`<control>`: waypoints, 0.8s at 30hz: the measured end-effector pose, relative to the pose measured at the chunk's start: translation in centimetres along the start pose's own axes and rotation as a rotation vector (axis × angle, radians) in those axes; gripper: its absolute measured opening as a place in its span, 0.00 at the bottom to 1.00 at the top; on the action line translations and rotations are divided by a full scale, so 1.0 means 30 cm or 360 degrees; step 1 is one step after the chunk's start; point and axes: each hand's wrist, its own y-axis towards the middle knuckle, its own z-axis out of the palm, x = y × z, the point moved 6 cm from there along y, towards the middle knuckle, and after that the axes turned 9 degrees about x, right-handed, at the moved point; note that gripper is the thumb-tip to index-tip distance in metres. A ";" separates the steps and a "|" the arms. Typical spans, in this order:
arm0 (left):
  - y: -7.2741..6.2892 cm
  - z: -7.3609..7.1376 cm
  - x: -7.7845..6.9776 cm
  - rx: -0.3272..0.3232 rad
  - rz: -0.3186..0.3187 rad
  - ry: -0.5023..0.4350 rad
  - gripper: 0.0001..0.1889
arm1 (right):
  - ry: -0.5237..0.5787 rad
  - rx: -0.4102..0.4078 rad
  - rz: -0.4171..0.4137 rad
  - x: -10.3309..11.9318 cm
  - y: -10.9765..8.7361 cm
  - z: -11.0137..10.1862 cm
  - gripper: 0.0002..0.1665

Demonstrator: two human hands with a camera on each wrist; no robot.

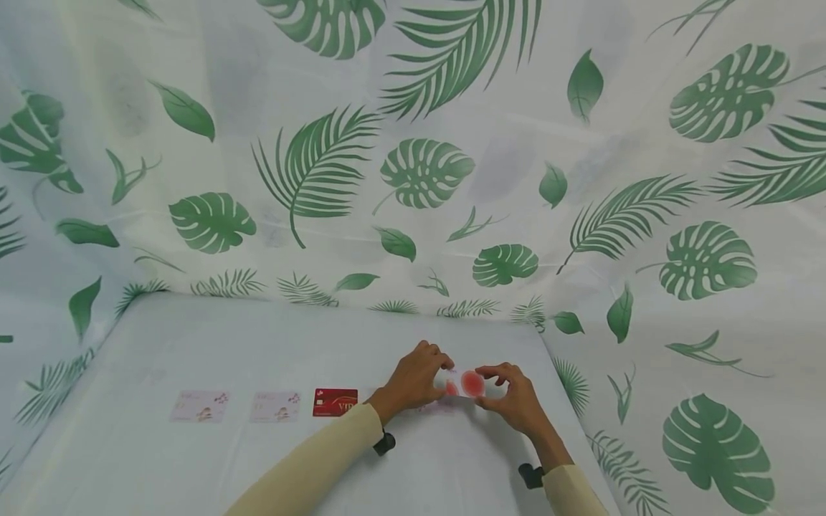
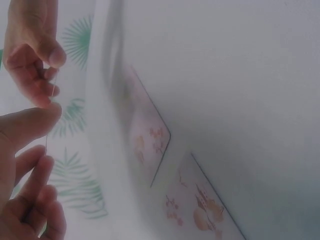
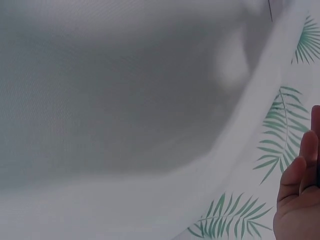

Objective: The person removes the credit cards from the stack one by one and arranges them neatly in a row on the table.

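My left hand (image 1: 416,376) and right hand (image 1: 513,394) pinch a small card with red round patches (image 1: 472,384) at its two ends, just above the table. The left wrist view shows this card almost edge-on, as a thin line between the fingers of both hands. Below the hands lies a pale pink card (image 1: 439,407), partly hidden. Two flower-printed cards lie flat in the left wrist view, one farther (image 2: 150,125) and one nearer (image 2: 200,210). Only part of the right hand (image 3: 300,200) shows at the edge of the right wrist view.
To the left on the white table (image 1: 129,459) lie a red VIP card (image 1: 335,403) and two pale pink flower-printed cards, one nearer (image 1: 275,407) and one farther left (image 1: 199,406). A white curtain with green leaves (image 1: 426,172) stands around the table.
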 end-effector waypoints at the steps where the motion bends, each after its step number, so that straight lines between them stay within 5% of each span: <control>1: 0.002 0.002 -0.001 0.0002 0.0000 0.0001 0.20 | -0.0004 0.0000 -0.0005 -0.001 0.000 -0.002 0.33; 24: 0.028 0.063 -0.031 0.0044 -0.0012 -0.0024 0.21 | -0.0010 0.0018 0.0118 -0.051 -0.027 -0.017 0.34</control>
